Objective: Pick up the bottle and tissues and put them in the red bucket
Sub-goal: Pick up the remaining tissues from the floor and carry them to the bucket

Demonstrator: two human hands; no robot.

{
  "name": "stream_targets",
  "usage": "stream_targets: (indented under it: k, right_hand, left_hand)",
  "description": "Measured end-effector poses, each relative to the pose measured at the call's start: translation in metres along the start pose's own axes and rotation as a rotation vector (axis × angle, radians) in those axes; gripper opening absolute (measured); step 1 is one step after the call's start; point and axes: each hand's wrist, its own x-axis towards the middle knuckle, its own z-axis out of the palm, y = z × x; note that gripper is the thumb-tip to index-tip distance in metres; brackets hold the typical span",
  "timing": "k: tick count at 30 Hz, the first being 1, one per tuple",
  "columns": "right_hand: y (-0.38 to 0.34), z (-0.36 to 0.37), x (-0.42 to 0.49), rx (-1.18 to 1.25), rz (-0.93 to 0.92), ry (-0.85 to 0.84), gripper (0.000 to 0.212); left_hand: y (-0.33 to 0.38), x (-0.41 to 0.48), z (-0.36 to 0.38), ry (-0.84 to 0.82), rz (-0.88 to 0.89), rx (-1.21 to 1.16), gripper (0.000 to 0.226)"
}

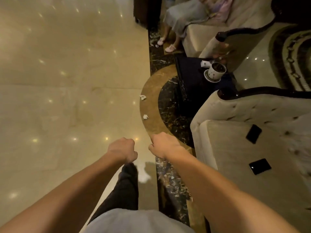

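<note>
Two crumpled white tissues lie on the glossy floor ahead of me: a far tissue (143,97) at the edge of the brown curved inlay and a near tissue (145,116) a little closer. My left hand (123,149) is curled into a fist with nothing visible in it. My right hand (164,145) is beside it, fingers curled under, and I see nothing held. Both hands hover well short of the near tissue. No bottle or red bucket is in view.
A cream armchair (252,148) with two dark phones on it stands at my right. A dark side table (193,78) carries a cup on a saucer (215,72). A seated person's legs (168,41) show at the top. Open marble floor (58,81) lies left.
</note>
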Motion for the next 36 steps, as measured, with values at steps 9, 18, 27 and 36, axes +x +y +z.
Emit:
stream_targets:
  k: [9,18,27,36]
  right_hand:
    - [0.035,-0.125,0.203,0.075,0.146,-0.068,0.020]
    - [0.070,-0.219,0.345,-0.022,0.142,-0.136,0.023]
    - [0.129,-0.278,0.563,-0.303,-0.314,-0.147,0.029]
    - [0.192,-0.204,0.781,-0.259,-0.539,-0.175,0.023]
  left_hand:
    - [-0.061,0.221,-0.135,-0.029,-0.001,-0.016,0.030]
    - [-0.065,0.351,-0.215,-0.077,-0.054,-0.081,0.025]
    - [-0.033,0.515,-0.225,-0.140,-0.260,-0.332,0.025]
    - [0.010,0.672,-0.110,-0.275,-0.513,-0.593,0.037]
